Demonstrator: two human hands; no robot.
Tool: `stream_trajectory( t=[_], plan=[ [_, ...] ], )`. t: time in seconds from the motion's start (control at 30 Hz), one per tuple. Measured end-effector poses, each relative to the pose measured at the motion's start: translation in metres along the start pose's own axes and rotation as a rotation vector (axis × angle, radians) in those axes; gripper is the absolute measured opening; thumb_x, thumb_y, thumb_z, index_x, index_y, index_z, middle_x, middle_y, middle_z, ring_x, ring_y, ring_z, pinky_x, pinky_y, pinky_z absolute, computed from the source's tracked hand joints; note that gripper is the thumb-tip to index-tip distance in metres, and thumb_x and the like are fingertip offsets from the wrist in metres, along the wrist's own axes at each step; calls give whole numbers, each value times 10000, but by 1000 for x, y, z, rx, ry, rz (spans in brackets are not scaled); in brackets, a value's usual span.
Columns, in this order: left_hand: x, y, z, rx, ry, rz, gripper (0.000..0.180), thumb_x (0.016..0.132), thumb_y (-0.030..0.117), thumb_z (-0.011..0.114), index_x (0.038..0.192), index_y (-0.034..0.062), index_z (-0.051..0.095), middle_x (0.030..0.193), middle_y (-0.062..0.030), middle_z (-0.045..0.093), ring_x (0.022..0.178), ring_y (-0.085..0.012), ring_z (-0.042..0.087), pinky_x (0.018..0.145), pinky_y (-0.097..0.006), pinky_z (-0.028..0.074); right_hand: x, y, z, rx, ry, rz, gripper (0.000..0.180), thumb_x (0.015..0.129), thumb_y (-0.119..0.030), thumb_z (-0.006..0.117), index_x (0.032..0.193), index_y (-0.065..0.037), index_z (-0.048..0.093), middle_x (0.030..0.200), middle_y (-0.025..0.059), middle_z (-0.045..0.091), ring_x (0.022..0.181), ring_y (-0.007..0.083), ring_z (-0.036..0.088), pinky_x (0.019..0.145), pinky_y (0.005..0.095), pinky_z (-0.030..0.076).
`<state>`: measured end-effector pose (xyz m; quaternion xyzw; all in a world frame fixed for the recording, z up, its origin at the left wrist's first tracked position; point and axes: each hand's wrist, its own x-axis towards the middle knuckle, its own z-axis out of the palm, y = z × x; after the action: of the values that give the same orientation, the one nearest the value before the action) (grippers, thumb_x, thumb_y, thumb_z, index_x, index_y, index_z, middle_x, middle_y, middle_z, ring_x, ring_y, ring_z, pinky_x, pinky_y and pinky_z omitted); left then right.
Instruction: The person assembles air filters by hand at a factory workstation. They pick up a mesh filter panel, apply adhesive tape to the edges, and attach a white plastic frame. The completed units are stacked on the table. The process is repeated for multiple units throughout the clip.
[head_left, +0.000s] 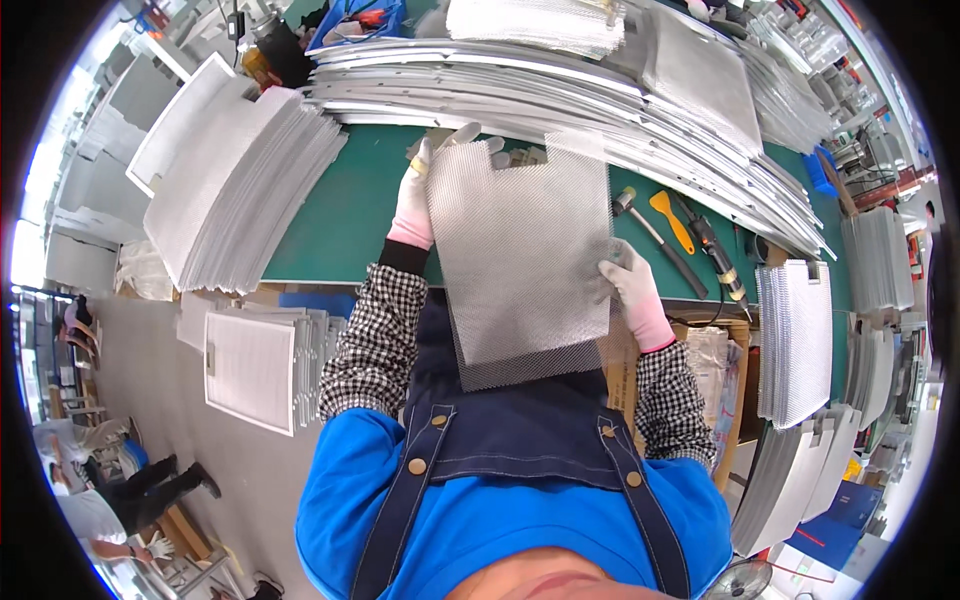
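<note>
A: How are the hands placed?

B: Both are grasping the silver mesh sheet [520, 260]. The left hand [418, 195] has its left edge near the far corner; the right hand [638, 292] pinches the right edge nearer the body, thumb on the upper face.

A: Any open room?

B: Left of the left hand, a bare stretch of green counter [335, 220] runs to a stack of mesh panels [240, 185]. Beyond the right hand it is tighter: a hammer [662, 245], a yellow scraper [672, 222] and a dark power tool [712, 250] lie there. Ahead of both hands, a long pile of panels [480, 92] crowds the counter. The sheet's near end reaches past the counter's near edge, over the dark apron [520, 435].

A: What's hard to make out?

B: The right fingers show dimly through the mesh, and the left fingers are partly behind it. A darker band along the near end may be a second layer; I can't be certain.

A: Which way does it point?

B: Its long axis runs away from the body, between the hands. The notched end faces outward, the plain end toward the apron.
</note>
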<state>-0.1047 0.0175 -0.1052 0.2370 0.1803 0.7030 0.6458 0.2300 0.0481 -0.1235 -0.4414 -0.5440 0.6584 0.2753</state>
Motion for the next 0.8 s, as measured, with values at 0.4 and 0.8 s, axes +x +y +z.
stream_trajectory(
  t=[0.4,0.8],
  plan=[
    [7,-18,-42,-68,-7,-83,839,891,512,705,1538,99,365,1224,-172,602,1050,-275,603,901,-435,554,208,-244,-41,-777,371,-815,599,953,-364,646,1418,-20,493,1359,219,602,1281,323,573,1080,387,433],
    [9,-21,-31,-45,10,-96,841,859,524,752,1467,48,419,1219,-188,578,1032,-296,589,905,-430,547,402,-264,39,-1484,865,-486,659,942,-451,492,1477,-68,458,1376,274,557,1318,453,477,1096,657,280]
  ],
)
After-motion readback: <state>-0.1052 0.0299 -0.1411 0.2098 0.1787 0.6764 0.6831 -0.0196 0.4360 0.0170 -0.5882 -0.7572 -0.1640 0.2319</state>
